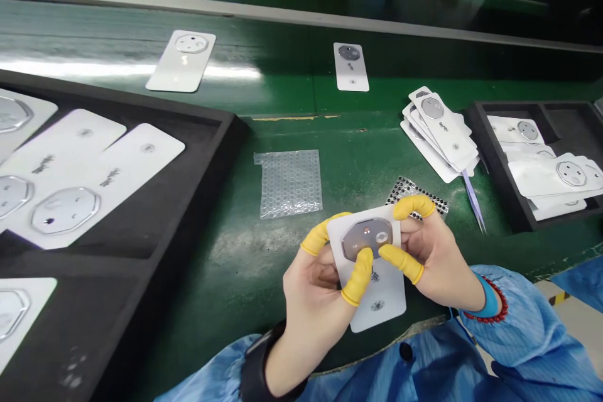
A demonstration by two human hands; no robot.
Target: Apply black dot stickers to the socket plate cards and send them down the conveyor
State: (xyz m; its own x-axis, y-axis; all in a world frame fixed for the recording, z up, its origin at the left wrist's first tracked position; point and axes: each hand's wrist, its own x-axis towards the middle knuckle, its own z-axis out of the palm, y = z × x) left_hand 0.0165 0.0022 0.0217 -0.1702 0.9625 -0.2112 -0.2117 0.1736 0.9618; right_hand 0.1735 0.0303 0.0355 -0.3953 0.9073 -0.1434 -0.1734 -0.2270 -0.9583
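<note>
Between both hands I hold a white phone back cover [384,301] with a grey eight-sided camera area near its top. My left hand [325,289] grips its left edge, the thumb pressing on the camera area. My right hand [424,248] pinches the upper right corner, its thumb also at the camera area. Yellow finger cots cover the thumbs and index fingers. Just behind the cover lies a sheet of small black dots [407,188], partly hidden by my right hand. Purple tweezers [472,200] rest to the right, beside a stack of white covers [445,132].
A black tray [188,201] with several white covers fills the left side. Another black tray [509,191] with covers stands at the right. A bubble-wrap piece [291,183] lies mid-bench. Two single covers, one left [181,66] and one right [351,72], lie on the green strip behind.
</note>
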